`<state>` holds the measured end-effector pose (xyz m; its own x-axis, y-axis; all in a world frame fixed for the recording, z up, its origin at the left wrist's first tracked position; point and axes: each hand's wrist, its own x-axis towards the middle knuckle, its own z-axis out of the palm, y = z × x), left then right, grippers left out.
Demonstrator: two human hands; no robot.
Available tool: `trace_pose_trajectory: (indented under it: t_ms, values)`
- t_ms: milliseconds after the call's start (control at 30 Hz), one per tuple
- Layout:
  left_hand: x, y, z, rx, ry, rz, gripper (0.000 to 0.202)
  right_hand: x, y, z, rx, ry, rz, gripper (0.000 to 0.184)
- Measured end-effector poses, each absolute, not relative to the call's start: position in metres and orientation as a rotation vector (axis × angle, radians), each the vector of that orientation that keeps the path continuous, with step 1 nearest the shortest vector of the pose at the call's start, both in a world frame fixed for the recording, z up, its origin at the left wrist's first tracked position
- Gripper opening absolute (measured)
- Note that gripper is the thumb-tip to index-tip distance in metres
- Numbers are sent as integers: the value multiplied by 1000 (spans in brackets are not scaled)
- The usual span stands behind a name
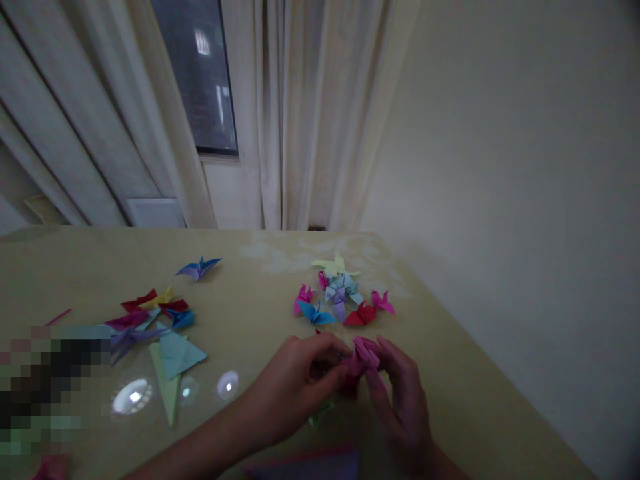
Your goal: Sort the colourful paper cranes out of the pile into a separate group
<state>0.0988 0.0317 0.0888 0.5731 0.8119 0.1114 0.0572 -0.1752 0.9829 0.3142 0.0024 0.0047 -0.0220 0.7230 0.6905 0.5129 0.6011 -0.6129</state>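
- At the far left of your bench (260, 280), one thin pink strip (58, 317) lies alone.
- Just right of it is a loose heap of folded paper shapes (150, 312). You can count about six: two red, one yellow, one blue, one magenta and one purple. They overlap, so the count is not certain.
- Touching the near side of that heap are two flatter folded pieces, one light blue piece (181, 353) and one pale green piece (168, 393) with its point towards you.
- Farther back, one blue-violet crane (199, 268) stands well apart from the heap.
- Your left hand (295, 383) comes in from the lower left, its fingers pinched closed on the left side of the one pink paper piece (364, 353).
- One small green scrap (320, 413) shows on the bench under that hand.
- The pink paper piece sits between your two hands, near the front edge of the bench — just in front of the crane cluster.
- The cluster of small cranes (343, 297) holds about eight: one pale green, one light blue, one lilac, one blue, one red and roughly three pink.
- Your right hand (403, 400) holds the right side of the same pink piece, its fingers curled closed on it.
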Motion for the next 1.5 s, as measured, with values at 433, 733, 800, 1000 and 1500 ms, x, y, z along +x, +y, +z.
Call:
trace_pose_trajectory:
  t_ms: [433,733,800,1000,1500]
  values:
    - [-3,149,50,2279,1876,820,32,370,51,26,-1245,-1573,-30,18]
    - [-109,169,25,2024,2415,209,34,381,64,12,-1377,-1610,115,31]
    - [-110,172,27,2018,2419,225,30,380,64,13,-1363,-1605,113,29]
    - [-111,183,42,2021,2335,453,14,375,58,17,-1287,-1601,76,19]
    - [-75,186,38,2073,1512,549,28,362,48,18,-1204,-1644,147,12]
